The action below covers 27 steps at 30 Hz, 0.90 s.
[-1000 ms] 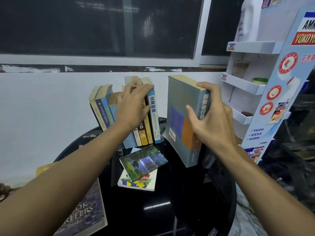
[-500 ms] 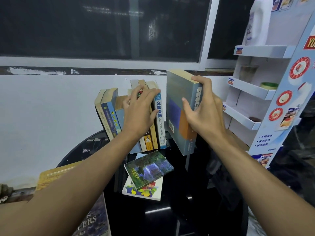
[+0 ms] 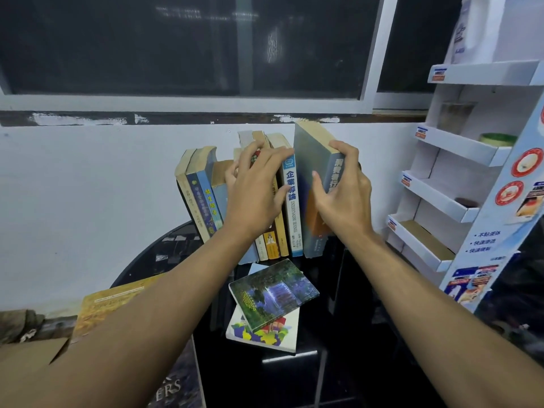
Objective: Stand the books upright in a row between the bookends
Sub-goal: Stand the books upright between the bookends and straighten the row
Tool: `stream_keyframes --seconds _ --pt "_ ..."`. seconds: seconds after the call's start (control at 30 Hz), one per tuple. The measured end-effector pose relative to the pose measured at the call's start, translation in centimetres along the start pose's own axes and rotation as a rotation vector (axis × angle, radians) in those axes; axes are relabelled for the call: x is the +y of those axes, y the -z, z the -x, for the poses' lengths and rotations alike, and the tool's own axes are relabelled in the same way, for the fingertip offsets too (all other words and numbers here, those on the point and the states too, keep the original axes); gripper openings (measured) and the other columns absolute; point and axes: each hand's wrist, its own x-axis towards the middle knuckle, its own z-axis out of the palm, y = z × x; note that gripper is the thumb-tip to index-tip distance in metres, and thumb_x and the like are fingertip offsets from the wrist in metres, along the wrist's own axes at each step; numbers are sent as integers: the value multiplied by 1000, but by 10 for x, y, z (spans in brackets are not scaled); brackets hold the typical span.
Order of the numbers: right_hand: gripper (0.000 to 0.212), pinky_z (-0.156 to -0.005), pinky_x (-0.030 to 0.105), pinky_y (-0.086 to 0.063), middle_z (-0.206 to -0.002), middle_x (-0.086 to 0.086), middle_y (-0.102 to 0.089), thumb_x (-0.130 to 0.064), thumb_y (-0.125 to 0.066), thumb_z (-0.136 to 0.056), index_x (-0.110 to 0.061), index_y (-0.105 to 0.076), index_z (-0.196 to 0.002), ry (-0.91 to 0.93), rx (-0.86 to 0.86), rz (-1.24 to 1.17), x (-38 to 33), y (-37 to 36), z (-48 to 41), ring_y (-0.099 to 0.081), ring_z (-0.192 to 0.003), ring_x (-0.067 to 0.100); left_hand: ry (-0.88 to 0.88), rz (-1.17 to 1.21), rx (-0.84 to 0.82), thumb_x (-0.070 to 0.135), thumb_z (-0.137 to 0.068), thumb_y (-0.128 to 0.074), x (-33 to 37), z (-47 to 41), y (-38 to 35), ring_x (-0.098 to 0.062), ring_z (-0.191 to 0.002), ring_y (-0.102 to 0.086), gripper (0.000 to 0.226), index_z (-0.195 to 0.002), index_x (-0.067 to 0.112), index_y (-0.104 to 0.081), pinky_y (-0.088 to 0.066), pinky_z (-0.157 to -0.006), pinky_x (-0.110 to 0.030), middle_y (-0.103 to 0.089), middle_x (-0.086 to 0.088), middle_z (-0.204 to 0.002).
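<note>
A row of several books [image 3: 203, 195] stands on a black round table [image 3: 353, 378], leaning a little to the left. My left hand [image 3: 256, 187] lies flat with spread fingers against the spines in the middle of the row. My right hand [image 3: 343, 189] grips a thick grey book [image 3: 309, 160] by its spine and top edge; the book stands against the white-and-blue spined book [image 3: 291, 207] at the row's right end. Two small books lie flat in front: a green-and-blue one [image 3: 273, 293] on top of a white one [image 3: 265, 334]. No bookend is clearly visible.
A white cardboard display rack [image 3: 459, 184] with tiered shelves stands close to the right of the row. A yellow book [image 3: 106, 304] and a dark-covered book [image 3: 176, 384] lie at the table's left under my forearm. A white wall and dark window are behind.
My right hand has carried the grey book leftwards and set it upright against the row's right end. My left hand stays pressed on the row's spines.
</note>
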Motion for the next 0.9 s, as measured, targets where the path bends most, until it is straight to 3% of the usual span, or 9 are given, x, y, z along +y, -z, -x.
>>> stream_keyframes --seconds 0.1,0.2,0.33,0.57,0.67,0.77,0.83,0.9 --pt "55 -81 18 -51 -128 9 -63 -20 -72 -92 -14 -42 -138 8 8 0 1 -7 3 -63 -108 19 4 7 -1 29 -89 -73 -1 0 0 -16 -149 -22 61 -144 37 -45 -26 -109 -50 -48 16 -147" --pt "55 -83 29 -58 -127 9 -63 -20 -72 -92 -15 -42 -138 14 5 14 5 -11 4 -64 -107 21 0 15 7 28 -89 -73 0 1 -1 -16 -149 -21 61 -144 36 -46 -25 -110 -50 -47 16 -147" --pt "56 -81 19 -52 -129 9 -62 -21 -72 -92 -15 -40 -138 -6 -10 -1 11 -13 0 -63 -109 19 2 22 13 28 -89 -74 0 1 -1 -16 -149 -21 61 -143 36 -47 -25 -110 -49 -47 16 -147" --pt "58 -82 21 -57 -134 4 -59 -28 -71 -93 -27 -34 -137 -97 -81 -60 18 -9 -6 -61 -113 16 13 22 23 27 -89 -74 3 1 -2 -17 -148 -23 60 -141 37 -47 -26 -109 -50 -49 16 -145" --pt "59 -80 8 -50 -138 4 -56 -30 -71 -94 -28 -32 -139 -100 -153 -82 18 -5 -8 -58 -115 14 16 26 21 26 -89 -74 3 1 -1 -17 -148 -23 60 -142 37 -48 -25 -109 -49 -49 16 -145" --pt "60 -73 0 -43 -133 2 -57 -29 -68 -95 -26 -31 -142 -95 -249 -108 15 1 -10 -60 -100 7 20 19 12 26 -90 -73 4 1 0 -17 -148 -23 60 -143 37 -47 -24 -110 -49 -49 16 -146" --pt "62 -72 1 -45 -127 -2 -56 -25 -66 -96 -30 -27 -144 -117 -338 -132 14 8 -13 -62 -90 1 21 14 4 27 -90 -73 5 0 1 -17 -148 -23 60 -143 38 -47 -24 -110 -48 -48 16 -146" --pt "72 -74 10 -54 -130 -1 -52 -21 -67 -93 -36 -19 -146 -124 -477 -137 16 17 -17 -64 -94 5 21 15 -6 27 -90 -73 4 0 1 -17 -148 -22 60 -143 38 -46 -24 -110 -49 -48 17 -146"
